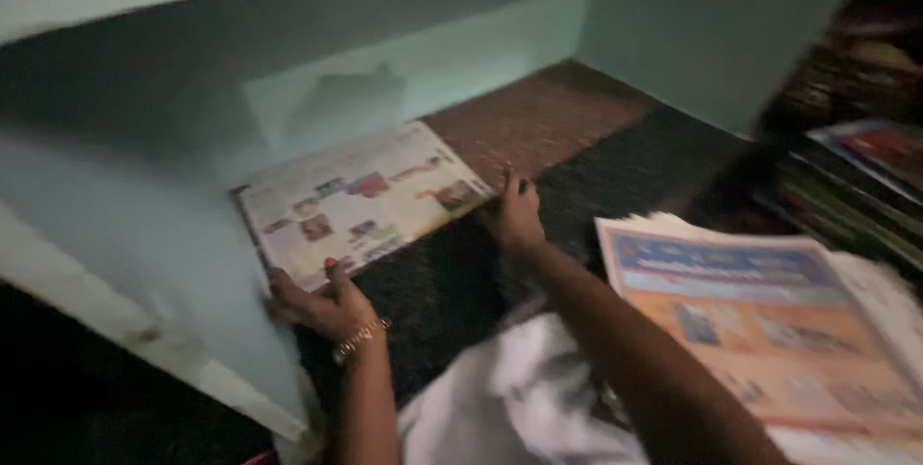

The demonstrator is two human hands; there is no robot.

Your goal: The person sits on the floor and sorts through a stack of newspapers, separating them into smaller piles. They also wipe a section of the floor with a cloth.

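here the left hand (pixel 322 303) pinches the near corner of the newspaper sheet (pixel 361 201) on the shelf floor (pixel 538 119); the right hand (pixel 516 217) presses flat, fingers spread, its far corner, keeping it flat.

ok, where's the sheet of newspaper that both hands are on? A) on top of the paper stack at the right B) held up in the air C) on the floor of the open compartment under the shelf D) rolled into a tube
C: the newspaper sheet lies flat on the dark floor inside the pale green recess, left hand at its near corner and right hand at its right edge; the paper stack sits apart at the right.
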